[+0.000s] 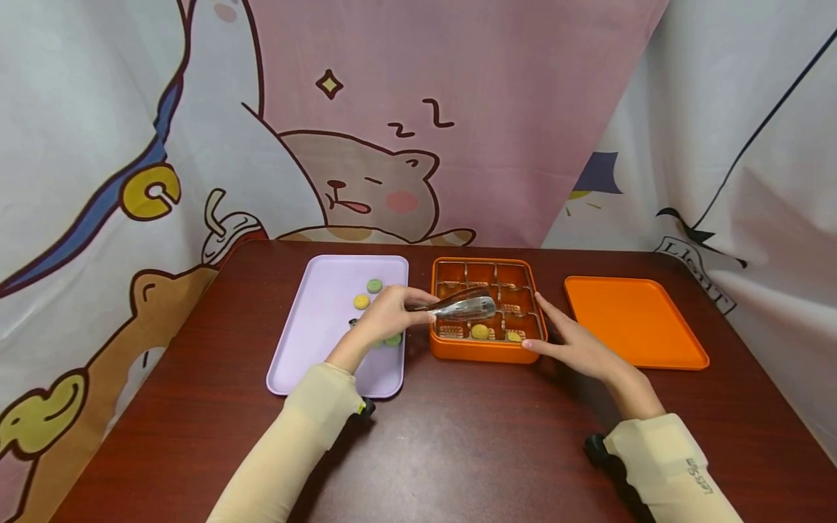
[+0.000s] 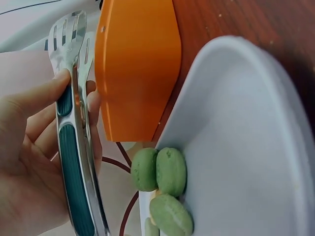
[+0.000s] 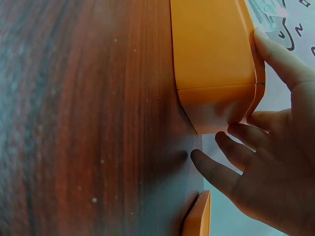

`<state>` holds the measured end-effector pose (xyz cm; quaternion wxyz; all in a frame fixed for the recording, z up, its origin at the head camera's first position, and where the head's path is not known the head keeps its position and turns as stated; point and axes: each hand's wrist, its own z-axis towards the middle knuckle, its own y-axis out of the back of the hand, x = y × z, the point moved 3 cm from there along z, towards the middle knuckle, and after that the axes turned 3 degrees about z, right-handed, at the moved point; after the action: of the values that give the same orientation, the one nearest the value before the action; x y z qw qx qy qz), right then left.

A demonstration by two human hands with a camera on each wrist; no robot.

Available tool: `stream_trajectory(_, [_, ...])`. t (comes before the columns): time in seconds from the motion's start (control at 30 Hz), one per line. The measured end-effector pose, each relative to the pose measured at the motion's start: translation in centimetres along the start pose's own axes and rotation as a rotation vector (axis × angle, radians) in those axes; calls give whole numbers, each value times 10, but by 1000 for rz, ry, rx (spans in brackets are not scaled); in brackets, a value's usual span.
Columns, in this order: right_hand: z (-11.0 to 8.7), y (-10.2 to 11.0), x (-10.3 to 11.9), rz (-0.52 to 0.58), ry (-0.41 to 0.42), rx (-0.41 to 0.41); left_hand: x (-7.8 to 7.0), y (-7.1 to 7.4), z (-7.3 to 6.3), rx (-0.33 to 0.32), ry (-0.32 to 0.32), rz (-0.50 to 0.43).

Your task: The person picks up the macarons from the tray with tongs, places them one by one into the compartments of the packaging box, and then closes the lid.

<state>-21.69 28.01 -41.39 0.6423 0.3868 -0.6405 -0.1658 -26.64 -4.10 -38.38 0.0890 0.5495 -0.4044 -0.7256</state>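
Observation:
My left hand (image 1: 387,314) holds a pair of metal tongs (image 1: 472,308) with green grips, seen closely in the left wrist view. The slotted heads of the tongs (image 2: 69,37) are over an orange divided box (image 1: 477,354). A yellow macaron (image 1: 480,332) sits in the near middle compartment, and another yellow piece (image 1: 514,336) shows in the near right one. With fingers spread, my right hand (image 1: 578,350) touches the right side of the box, thumb at its near corner. Green macarons (image 2: 171,172) and a yellow macaron (image 1: 362,301) lie on the lavender tray (image 1: 314,319), partly hidden by my left hand.
An orange lid-like tray (image 1: 634,319) lies flat to the right of the box. Everything stands on a dark red-brown wooden table (image 1: 471,443). A printed cartoon curtain (image 1: 510,145) hangs behind and beside the table.

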Motion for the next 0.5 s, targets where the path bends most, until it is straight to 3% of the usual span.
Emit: stream_trajectory(0.5, [1,-1,-1,-2,3,-2,4,23,-7,-38,21,-82])
